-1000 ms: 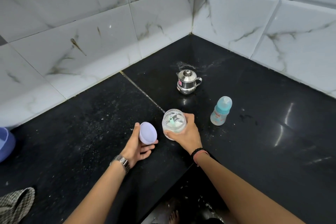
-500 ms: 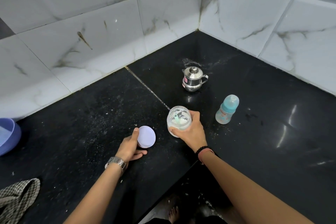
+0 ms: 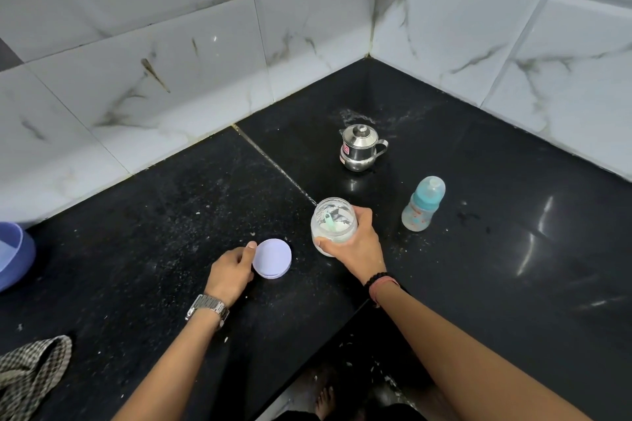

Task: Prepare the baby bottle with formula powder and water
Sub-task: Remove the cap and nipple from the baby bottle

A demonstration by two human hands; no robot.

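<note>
Desk (image 3: 513, 301): black stone, dusted with white specks; carries all items.
Right hand (image 3: 359, 246): wrapped around the jar, holding it upright.
Left hand (image 3: 232, 268): fingers curled at the lid's edge; grip or mere touch cannot be told.
Jar (image 3: 333, 224): open; white powder and a green scoop inside.
Bottle (image 3: 424, 203): right of jar, apart, teat on, appears empty.
Kettle (image 3: 359, 152): behind jar, lidded.
Lid (image 3: 272, 259): flat on desk, left of jar.
Progress: early; jar opened only. Bottle opening, scooping, water and closing remain.
</note>
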